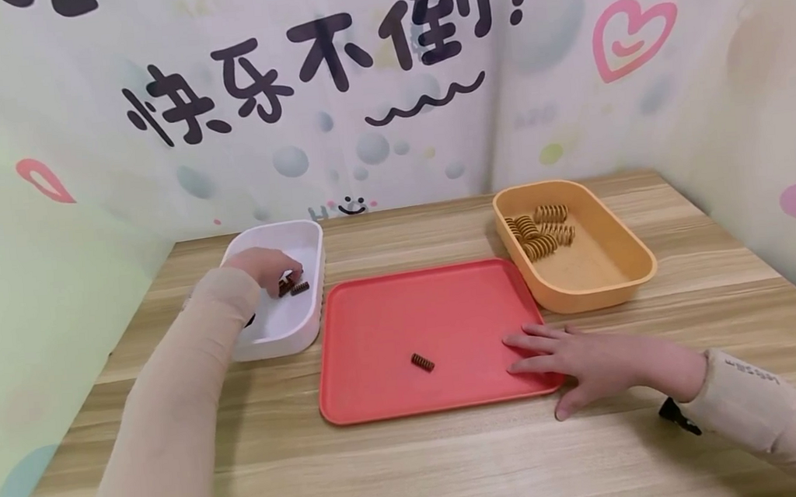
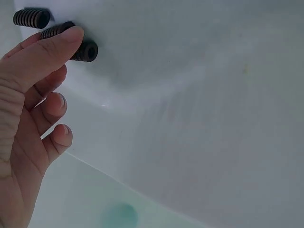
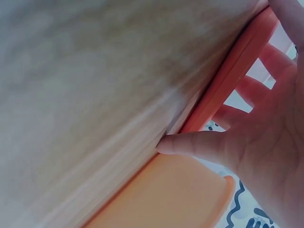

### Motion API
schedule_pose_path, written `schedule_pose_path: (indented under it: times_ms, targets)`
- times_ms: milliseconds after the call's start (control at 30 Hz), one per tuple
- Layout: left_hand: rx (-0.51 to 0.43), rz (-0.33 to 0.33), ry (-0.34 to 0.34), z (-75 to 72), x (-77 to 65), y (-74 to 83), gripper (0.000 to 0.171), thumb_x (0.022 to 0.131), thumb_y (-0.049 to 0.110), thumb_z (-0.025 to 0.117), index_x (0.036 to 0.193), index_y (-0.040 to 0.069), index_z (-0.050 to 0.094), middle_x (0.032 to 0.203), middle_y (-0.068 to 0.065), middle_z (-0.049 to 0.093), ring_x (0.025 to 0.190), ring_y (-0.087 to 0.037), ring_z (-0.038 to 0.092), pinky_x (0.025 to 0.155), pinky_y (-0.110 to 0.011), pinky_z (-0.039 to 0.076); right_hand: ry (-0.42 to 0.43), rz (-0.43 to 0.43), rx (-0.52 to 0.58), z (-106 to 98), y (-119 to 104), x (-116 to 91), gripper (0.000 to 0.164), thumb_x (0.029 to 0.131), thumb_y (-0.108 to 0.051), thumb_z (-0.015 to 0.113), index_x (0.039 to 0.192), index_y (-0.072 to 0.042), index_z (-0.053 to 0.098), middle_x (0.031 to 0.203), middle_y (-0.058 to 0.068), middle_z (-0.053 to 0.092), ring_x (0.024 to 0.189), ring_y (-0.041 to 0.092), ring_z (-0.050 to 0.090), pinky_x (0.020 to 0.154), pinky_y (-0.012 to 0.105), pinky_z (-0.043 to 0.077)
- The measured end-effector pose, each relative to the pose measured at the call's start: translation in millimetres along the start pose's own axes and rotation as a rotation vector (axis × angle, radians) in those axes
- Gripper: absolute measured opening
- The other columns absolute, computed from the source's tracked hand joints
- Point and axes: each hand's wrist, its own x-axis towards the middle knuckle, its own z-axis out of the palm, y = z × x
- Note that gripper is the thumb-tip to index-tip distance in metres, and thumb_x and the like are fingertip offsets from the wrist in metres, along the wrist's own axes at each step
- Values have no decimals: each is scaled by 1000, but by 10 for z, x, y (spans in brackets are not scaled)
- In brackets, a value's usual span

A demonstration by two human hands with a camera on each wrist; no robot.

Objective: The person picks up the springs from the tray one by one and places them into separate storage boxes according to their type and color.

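Observation:
My left hand (image 1: 268,266) reaches into the white bin (image 1: 320,293) on the left. In the left wrist view, its thumb and forefinger pinch a small dark coil spring (image 2: 56,31). A second dark spring (image 2: 87,51) is right by the thumb tip, and a third spring (image 2: 29,18) lies just beyond the fingers. My right hand (image 1: 585,360) rests with spread fingers on the right side of the red tray (image 1: 375,313), its thumb down on the wooden table. One short dark spring (image 1: 423,363) lies on the tray, left of that hand.
An orange bin (image 1: 602,256) stands at the back right, close to the tray's corner. It holds several larger, golden-brown springs (image 1: 541,247). The wooden table (image 1: 416,473) ends at a printed cloth backdrop (image 1: 398,155).

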Motion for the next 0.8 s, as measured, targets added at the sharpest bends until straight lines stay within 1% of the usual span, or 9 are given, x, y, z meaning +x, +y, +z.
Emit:
schedule_pose_path:
  times_ms: [67, 133, 200, 267, 300, 467, 633, 700, 800]
  targets:
    - [15, 12, 14, 16, -21, 16, 37, 69, -4, 59, 95, 23, 58, 76, 1, 51, 75, -18, 45, 66, -29, 33, -4, 2, 2, -1, -2, 2, 73, 78, -60, 55, 137, -20, 43, 148, 13, 27, 132, 46, 20, 90, 71, 26]
    - [62, 44, 32, 21, -27, 24, 39, 68, -6, 60, 95, 22, 59, 75, 1, 51, 72, -18, 45, 64, -28, 33, -6, 5, 5, -3, -3, 0, 72, 78, -60, 55, 137, -20, 43, 148, 13, 27, 132, 46, 20, 90, 70, 26]
    - [57, 39, 37, 19, -35, 34, 39, 68, -6, 60, 95, 22, 59, 75, 1, 52, 72, -18, 45, 64, -28, 33, -6, 9, 8, -2, 1, -1, 72, 78, -59, 56, 137, -20, 43, 148, 13, 27, 132, 45, 19, 91, 71, 26]
    - [52, 36, 27, 6, -44, 46, 38, 70, -6, 62, 95, 22, 59, 77, 0, 53, 72, -18, 45, 65, -28, 33, -4, 9, 8, -1, 4, -2, 72, 78, -59, 56, 137, -20, 43, 148, 13, 27, 132, 45, 19, 91, 71, 26]
    - [61, 43, 25, -5, -50, 50, 37, 70, -5, 63, 95, 22, 59, 77, 0, 53, 72, -18, 45, 64, -28, 33, -5, 9, 9, 0, 4, -3, 72, 78, -59, 56, 137, -20, 43, 148, 13, 27, 132, 45, 19, 91, 70, 26]
    - [106, 75, 31, -99, -99, 35, 40, 71, -2, 69, 102, 21, 58, 77, -3, 54, 68, -18, 46, 64, -29, 37, -6, 9, 15, 1, -1, 0, 72, 78, -58, 57, 137, -20, 43, 148, 13, 27, 132, 45, 19, 92, 70, 25]
    - [91, 58, 42, -224, -158, 11, 44, 75, 1, 69, 113, 19, 54, 83, -6, 54, 75, -21, 49, 69, -35, 41, -2, 10, 25, 3, -2, -1, 72, 78, -58, 57, 137, -20, 44, 148, 13, 27, 132, 46, 19, 92, 70, 25]
    - [85, 55, 53, -270, -195, 27, 44, 77, 4, 69, 115, 19, 53, 85, -6, 54, 77, -22, 49, 70, -36, 41, 0, 10, 29, 2, -3, -2, 72, 78, -58, 57, 137, -20, 44, 148, 12, 27, 132, 46, 19, 93, 70, 25]
    - [81, 81, 88, -326, -268, 95, 42, 79, 8, 69, 116, 19, 52, 84, -6, 54, 75, -22, 50, 69, -36, 41, 2, 9, 32, 0, -1, -1, 72, 78, -58, 57, 137, -20, 44, 148, 12, 27, 132, 46, 19, 93, 70, 24]
